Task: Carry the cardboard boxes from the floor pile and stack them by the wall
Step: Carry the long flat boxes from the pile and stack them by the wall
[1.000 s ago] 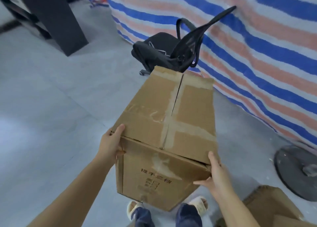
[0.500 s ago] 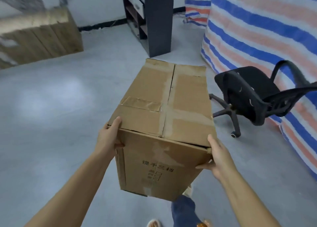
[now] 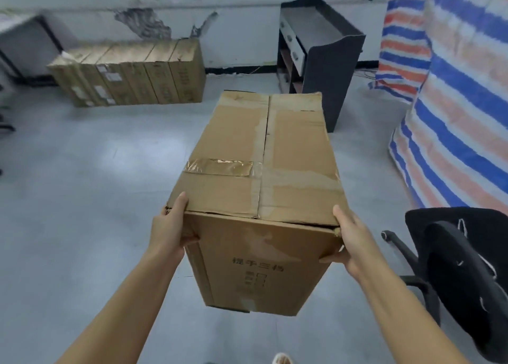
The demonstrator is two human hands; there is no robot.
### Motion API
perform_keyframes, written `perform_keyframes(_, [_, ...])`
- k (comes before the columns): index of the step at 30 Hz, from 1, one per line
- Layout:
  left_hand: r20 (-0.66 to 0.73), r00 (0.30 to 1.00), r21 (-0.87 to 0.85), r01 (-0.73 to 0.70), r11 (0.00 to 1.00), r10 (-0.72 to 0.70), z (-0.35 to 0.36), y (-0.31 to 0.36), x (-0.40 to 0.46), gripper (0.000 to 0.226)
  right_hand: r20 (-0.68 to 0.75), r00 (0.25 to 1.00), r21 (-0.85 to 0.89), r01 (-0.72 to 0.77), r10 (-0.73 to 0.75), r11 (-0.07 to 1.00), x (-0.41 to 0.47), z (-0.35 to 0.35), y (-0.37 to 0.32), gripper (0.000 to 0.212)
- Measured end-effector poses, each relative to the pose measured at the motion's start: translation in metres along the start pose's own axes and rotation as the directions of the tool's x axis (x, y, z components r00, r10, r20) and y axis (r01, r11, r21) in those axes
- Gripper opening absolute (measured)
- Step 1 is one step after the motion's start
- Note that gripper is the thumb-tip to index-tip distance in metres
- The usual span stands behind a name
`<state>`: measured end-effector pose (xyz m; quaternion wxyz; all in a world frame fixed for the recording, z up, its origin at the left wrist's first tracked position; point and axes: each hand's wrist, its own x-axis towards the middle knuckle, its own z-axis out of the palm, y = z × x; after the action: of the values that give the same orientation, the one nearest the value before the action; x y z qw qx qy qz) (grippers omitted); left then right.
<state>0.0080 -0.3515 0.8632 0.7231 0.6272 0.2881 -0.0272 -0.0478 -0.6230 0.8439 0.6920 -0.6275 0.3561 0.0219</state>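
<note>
We counted one carried cardboard box (image 3: 264, 187), held between two hands, the left hand (image 3: 171, 230) and the right hand (image 3: 349, 241). One row of boxes (image 3: 132, 73) stood by the wall, roughly six. We saw one black shelf unit (image 3: 324, 58) and one office chair (image 3: 461, 275).

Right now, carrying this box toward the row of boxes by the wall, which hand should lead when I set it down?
Probably left. The left hand grips the cardboard box on the side nearer the row of boxes; the right hand faces the office chair.
</note>
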Motion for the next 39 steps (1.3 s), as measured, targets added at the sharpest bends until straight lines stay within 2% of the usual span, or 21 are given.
perform_keyframes(4, [-0.074,0.997,-0.070,0.007,0.997,-0.012,0.019,0.014,0.041,0.025,0.052,0.998,-0.134,0.051,-0.045,0.990,0.052,0.026,-0.048,0.030])
perform_keyframes(7, [-0.110,0.993,-0.113,0.022,0.993,-0.034,0.033,0.025,0.083,0.024,0.101,0.992,-0.197,0.095,-0.076,0.976,0.093,0.056,-0.077,0.015])
perform_keyframes(10, [-0.135,0.989,-0.138,0.040,0.990,-0.059,0.044,0.041,0.136,0.024,0.124,0.988,-0.238,0.116,-0.089,0.964,0.136,0.096,-0.100,0.016])
perform_keyframes(17, [-0.119,0.991,-0.121,0.052,0.991,-0.067,0.073,0.125,0.292,0.023,0.083,0.996,-0.231,0.057,-0.039,0.971,0.249,0.210,-0.165,0.028])
perform_keyframes(23, [-0.100,0.994,-0.081,0.026,0.996,-0.034,0.108,0.199,0.406,0.021,0.048,0.999,-0.172,0.004,0.005,0.985,0.331,0.286,-0.222,0.028])
perform_keyframes(30, [-0.112,0.993,-0.095,0.017,0.995,-0.027,0.179,0.255,0.528,0.020,0.063,0.997,-0.196,0.043,-0.031,0.980,0.457,0.348,-0.300,0.029])
perform_keyframes(39, [-0.161,0.987,-0.142,0.004,0.990,-0.027,0.309,0.328,0.685,0.021,0.135,0.990,-0.230,0.059,-0.029,0.971,0.648,0.412,-0.434,0.029])
